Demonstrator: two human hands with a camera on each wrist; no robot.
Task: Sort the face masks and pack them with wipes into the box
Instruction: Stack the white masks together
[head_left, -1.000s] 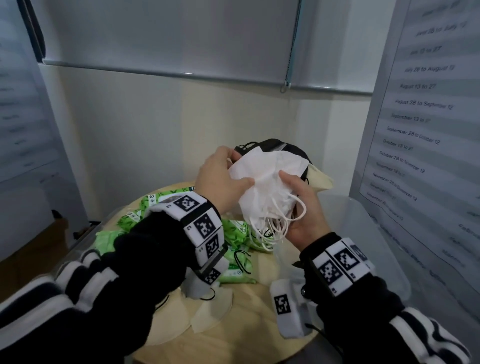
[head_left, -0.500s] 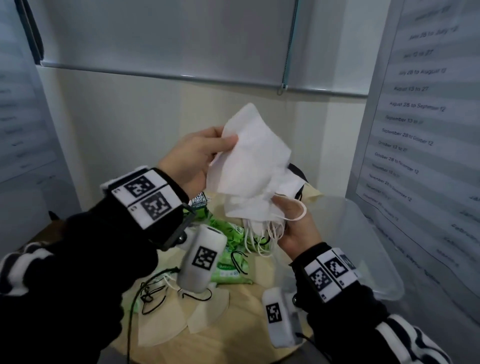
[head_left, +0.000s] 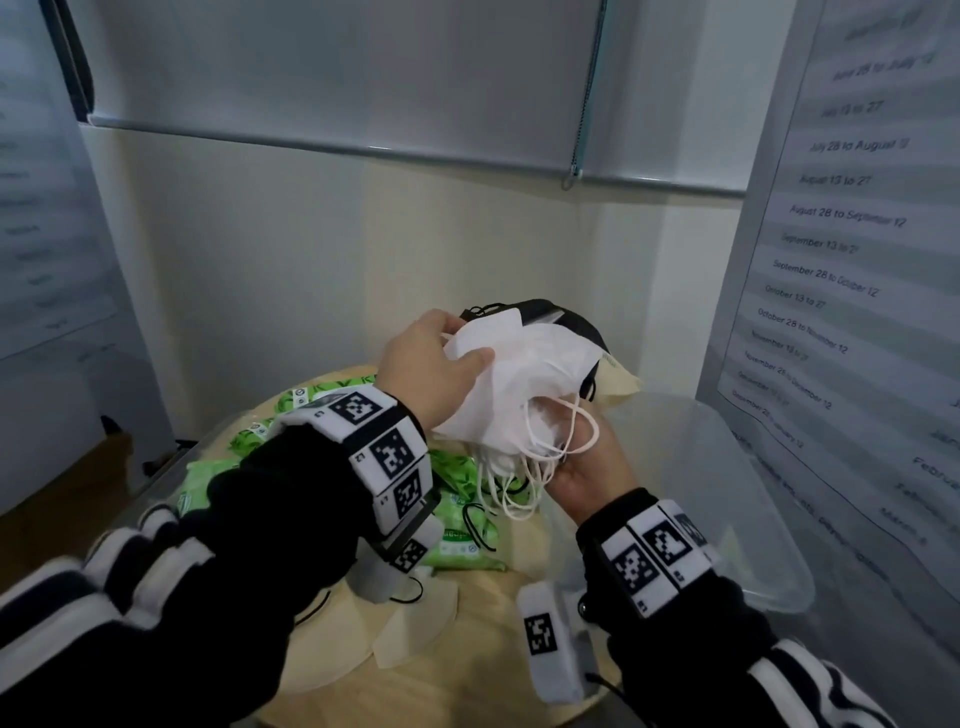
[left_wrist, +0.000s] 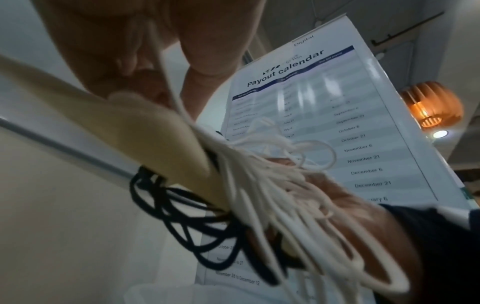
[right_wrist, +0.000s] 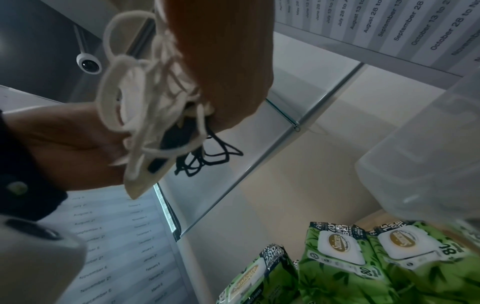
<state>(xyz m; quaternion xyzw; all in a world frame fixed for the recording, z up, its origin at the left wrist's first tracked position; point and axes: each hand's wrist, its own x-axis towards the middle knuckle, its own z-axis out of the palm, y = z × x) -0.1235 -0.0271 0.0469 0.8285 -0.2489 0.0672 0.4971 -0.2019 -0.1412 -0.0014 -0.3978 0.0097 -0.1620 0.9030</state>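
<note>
A stack of white face masks (head_left: 524, 384) is held up over the table between both hands. My left hand (head_left: 460, 345) grips its upper left edge, thumb on top. My right hand (head_left: 582, 460) holds the bundle from below, where white ear loops (head_left: 511, 483) dangle. Black masks (head_left: 563, 314) and a beige mask (head_left: 621, 387) sit behind the white ones in the same bundle. In the left wrist view the beige mask (left_wrist: 145, 127), white ear loops (left_wrist: 291, 207) and black loops (left_wrist: 179, 207) hang together. The clear plastic box (head_left: 737, 499) stands at the right.
Green wipes packs (head_left: 457, 525) lie on the round wooden table (head_left: 483, 623), seen also as wipes packs (right_wrist: 337, 259) in the right wrist view. Loose beige masks (head_left: 415, 623) lie near the front. A printed calendar banner (head_left: 841, 260) stands close on the right.
Half a second ago my left hand held one white mask lifted above the stack. It has now come down and lies on the stack in my right hand.
</note>
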